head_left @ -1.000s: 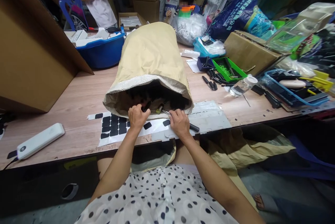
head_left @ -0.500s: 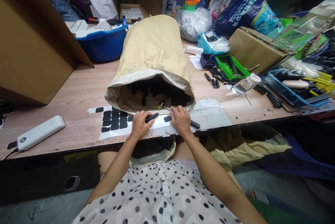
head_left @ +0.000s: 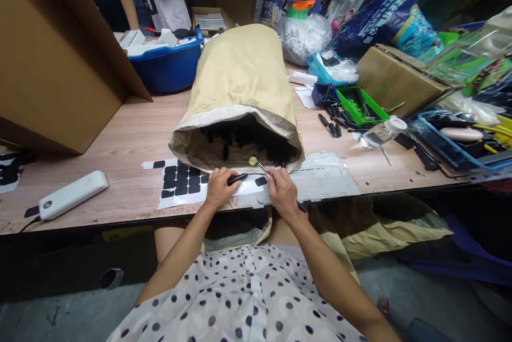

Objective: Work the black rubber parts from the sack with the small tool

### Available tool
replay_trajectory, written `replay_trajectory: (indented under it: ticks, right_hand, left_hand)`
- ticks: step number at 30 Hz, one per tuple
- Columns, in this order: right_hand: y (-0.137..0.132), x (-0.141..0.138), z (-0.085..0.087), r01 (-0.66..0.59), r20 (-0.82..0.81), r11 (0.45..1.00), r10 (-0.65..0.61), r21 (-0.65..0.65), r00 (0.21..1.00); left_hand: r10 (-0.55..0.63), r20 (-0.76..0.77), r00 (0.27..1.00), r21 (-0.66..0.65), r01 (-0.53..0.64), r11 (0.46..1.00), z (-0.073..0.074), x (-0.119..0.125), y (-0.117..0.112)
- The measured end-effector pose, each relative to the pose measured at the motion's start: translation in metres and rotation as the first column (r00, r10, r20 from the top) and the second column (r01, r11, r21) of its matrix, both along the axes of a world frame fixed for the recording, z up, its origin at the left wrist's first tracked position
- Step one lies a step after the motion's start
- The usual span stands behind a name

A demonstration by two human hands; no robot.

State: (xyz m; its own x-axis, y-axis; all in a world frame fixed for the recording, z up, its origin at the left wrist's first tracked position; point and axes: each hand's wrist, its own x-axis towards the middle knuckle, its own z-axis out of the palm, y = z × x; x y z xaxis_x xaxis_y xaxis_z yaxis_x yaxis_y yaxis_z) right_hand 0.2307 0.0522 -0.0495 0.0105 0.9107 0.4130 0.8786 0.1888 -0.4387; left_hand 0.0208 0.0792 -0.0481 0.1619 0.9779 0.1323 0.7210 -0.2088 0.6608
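We had our left hand (head_left: 218,188) closed on a black stick (head_left: 238,178), which slanted over the sheet (head_left: 248,186) just before the open mouth of the sack (head_left: 240,70). Our right hand (head_left: 282,191) was clamped round the hammer (head_left: 253,161), its yellow head at the mouth's lower edge. The sack lay on the table (head_left: 132,123), dark pieces inside. Left of our left hand, black stickers (head_left: 194,180) covered the sheet's end.

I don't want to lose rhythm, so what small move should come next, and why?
Perhaps bring the hammer to the black piece: the right hand grips one, the left hand the other, and the yellow head shows close to the piece's tip, but apart.
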Motion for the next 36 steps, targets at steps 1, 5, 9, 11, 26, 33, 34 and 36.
replay_trajectory:
  ticks: [1, 5, 9, 11, 26, 33, 34, 36]
  right_hand:
    - [-0.006, -0.002, 0.003, -0.026, -0.055, 1.000, 0.026, 0.000, 0.998]
    - [-0.026, -0.008, 0.014, -0.135, -0.158, 0.991, 0.132, -0.009, 0.979]
    - [-0.033, -0.010, 0.018, -0.155, -0.127, 0.988, 0.152, -0.014, 0.980]
    - [-0.034, -0.010, 0.015, -0.159, -0.094, 0.987, 0.155, -0.027, 0.983]
    - [-0.031, -0.021, 0.009, -0.221, -0.168, 0.975, 0.222, 0.023, 0.961]
    - [0.022, 0.004, 0.005, -0.080, 0.112, 0.995, 0.074, 0.054, 0.991]
    - [0.029, 0.007, 0.002, -0.059, 0.177, 0.997, 0.050, 0.048, 0.983]
    - [0.039, 0.009, -0.004, -0.030, 0.276, 0.998, 0.015, 0.050, 0.961]
  left_hand:
    - [0.002, -0.002, 1.000, -0.004, -0.002, 1.000, 0.000, 0.000, 0.000]
    - [0.011, 0.003, 1.000, -0.026, -0.011, 1.000, 0.000, 0.001, 0.001]
    - [0.008, 0.020, 1.000, -0.044, -0.007, 0.999, 0.000, 0.002, 0.002]
    - [0.009, 0.022, 1.000, -0.039, -0.008, 0.999, -0.001, 0.002, 0.003]
    - [0.015, 0.001, 1.000, -0.079, -0.014, 0.997, 0.004, 0.005, 0.002]
    - [0.028, -0.012, 1.000, -0.013, -0.028, 1.000, 0.001, 0.007, 0.000]
    - [0.025, -0.013, 1.000, -0.006, -0.025, 1.000, 0.001, 0.007, 0.000]
    - [0.020, -0.019, 1.000, -0.001, -0.020, 1.000, 0.000, 0.007, 0.000]
